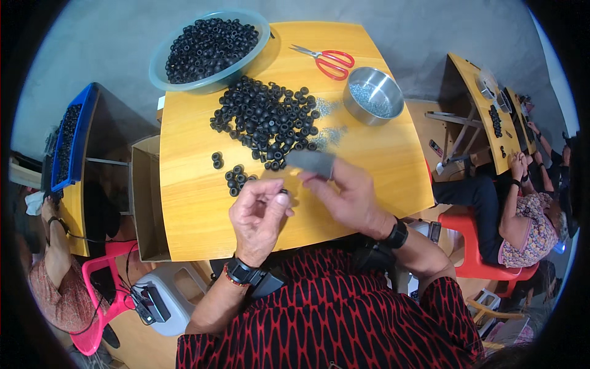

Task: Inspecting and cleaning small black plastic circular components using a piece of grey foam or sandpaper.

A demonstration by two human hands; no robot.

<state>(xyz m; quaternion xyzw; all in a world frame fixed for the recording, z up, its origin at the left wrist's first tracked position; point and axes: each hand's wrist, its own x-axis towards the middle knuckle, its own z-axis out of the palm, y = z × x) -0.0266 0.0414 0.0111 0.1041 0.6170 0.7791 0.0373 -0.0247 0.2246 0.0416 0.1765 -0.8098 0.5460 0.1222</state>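
Note:
My left hand (257, 218) is closed near the table's front edge, with a small round black part (283, 192) pinched between thumb and fingers. Just to its right hovers my right hand (353, 194), a grey covering on its fingers. Motion smears those fingers, so whether they grip anything cannot be made out. Beyond both hands spreads a pile of small black ring-like parts (264, 117), hollow in the middle. A few more black parts (236, 178) lie apart from the pile, beside my left hand. Tiny silvery pieces (332, 136) are scattered at the pile's right side.
A pale green basin (161, 77) heaped with black parts stands at the back left of the yellow table (190, 135). Red-handled scissors (332, 63) and a steel bowl (384, 117) of silvery pieces are back right. People sit at tables on both sides.

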